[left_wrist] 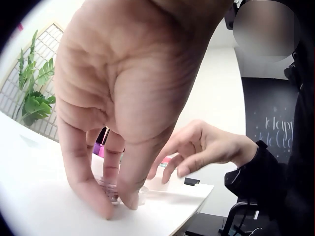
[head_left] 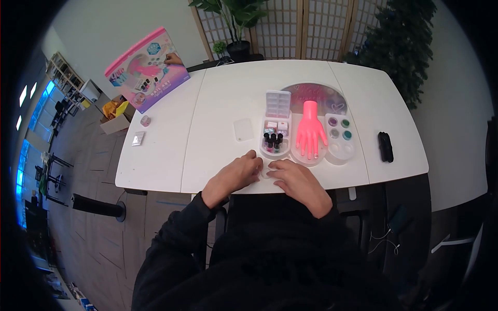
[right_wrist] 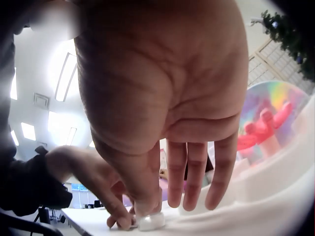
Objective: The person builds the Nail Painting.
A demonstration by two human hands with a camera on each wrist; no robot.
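My left hand (head_left: 239, 173) is low over the table's front edge, fingers pointing down. Its thumb and fingers pinch a small clear ribbed round piece (left_wrist: 112, 191), mostly covered by the fingers. Just right of it, a small clear round pot (right_wrist: 151, 222) rests on the tabletop. My right hand (head_left: 298, 182) hovers beside this pot with its fingers spread and loosely bent. In the head view its thumb stands apart from the pot, while in the right wrist view the thumb overlaps it.
Ahead stand a nail polish tray (head_left: 275, 150), a pink model hand (head_left: 310, 129) and a holder with glitter pots (head_left: 340, 154). A clear flat lid (head_left: 243, 130) lies left of them. A black case (head_left: 385, 146) is at right; a toy box (head_left: 148, 70) stands back left.
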